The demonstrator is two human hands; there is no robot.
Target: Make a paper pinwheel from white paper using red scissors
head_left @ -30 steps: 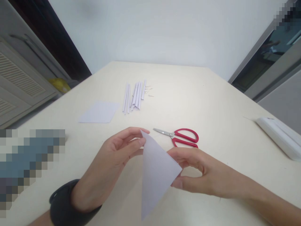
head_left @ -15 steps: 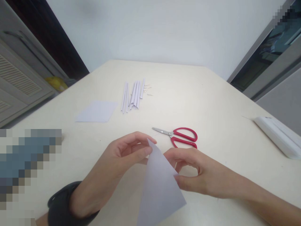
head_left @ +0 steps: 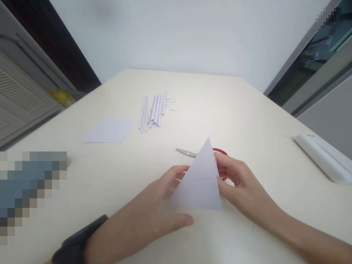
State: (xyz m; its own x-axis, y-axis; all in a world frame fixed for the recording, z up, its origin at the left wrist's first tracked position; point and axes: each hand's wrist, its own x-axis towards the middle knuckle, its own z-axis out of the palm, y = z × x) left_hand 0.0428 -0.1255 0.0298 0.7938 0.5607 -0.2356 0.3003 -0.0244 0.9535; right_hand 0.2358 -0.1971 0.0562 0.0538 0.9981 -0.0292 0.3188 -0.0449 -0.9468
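Note:
A white sheet of paper [head_left: 199,183], showing as a triangle with its tip pointing up, is held above the table. My right hand [head_left: 236,179] pinches it along the right edge, fingers behind and thumb in front. On the other side, my left hand [head_left: 162,205] is open, its thumb stretched out below the paper and its fingertips partly hidden behind the paper's left edge. Scissors [head_left: 186,151] with red handles lie just beyond, partly covered by the paper and my right hand.
Several rolled paper tubes [head_left: 156,110] lie farther back, with small scraps beside them. A flat stack of white paper [head_left: 110,130] is at the left. Toward the right edge of the table [head_left: 261,121] rests a white packet [head_left: 324,157]. A blurred-out object [head_left: 24,183] sits at the left.
The paper has turned and moved up, its tip now to the right, in front of the scissors. My left hand has let go of the tip and opened.

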